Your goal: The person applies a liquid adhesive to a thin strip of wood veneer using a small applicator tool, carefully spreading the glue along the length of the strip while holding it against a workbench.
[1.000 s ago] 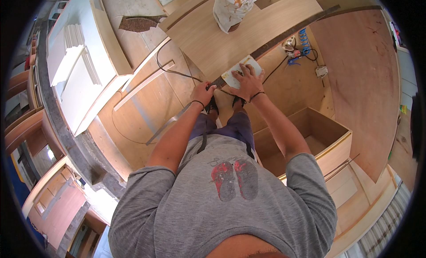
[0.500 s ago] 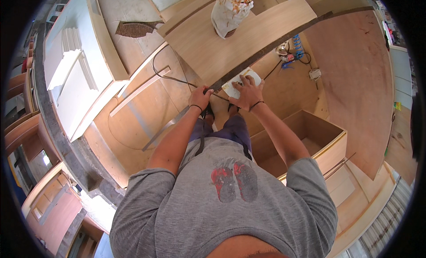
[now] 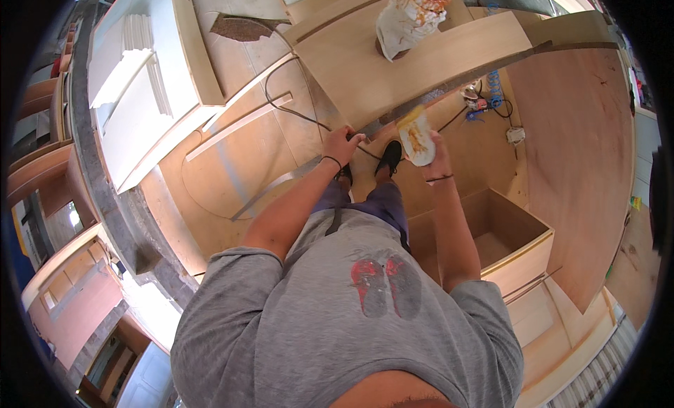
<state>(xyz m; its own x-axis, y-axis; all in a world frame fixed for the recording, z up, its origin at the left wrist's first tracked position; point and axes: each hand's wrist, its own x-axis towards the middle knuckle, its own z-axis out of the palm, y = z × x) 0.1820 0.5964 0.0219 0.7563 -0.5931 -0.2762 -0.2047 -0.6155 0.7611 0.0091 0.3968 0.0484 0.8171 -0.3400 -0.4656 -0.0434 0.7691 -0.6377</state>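
Pad (image 3: 418, 143), white, stained, grey shirt (image 3: 309, 317), print (image 3: 372, 296) of two soles

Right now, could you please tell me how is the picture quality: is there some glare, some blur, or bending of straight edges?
Head view: glare washes out the white sheets at left; head view: the upper edge of the stained white pad in the right hand looks slightly smeared; head view: the brown panel's right edge bows, and the picture corners are black.
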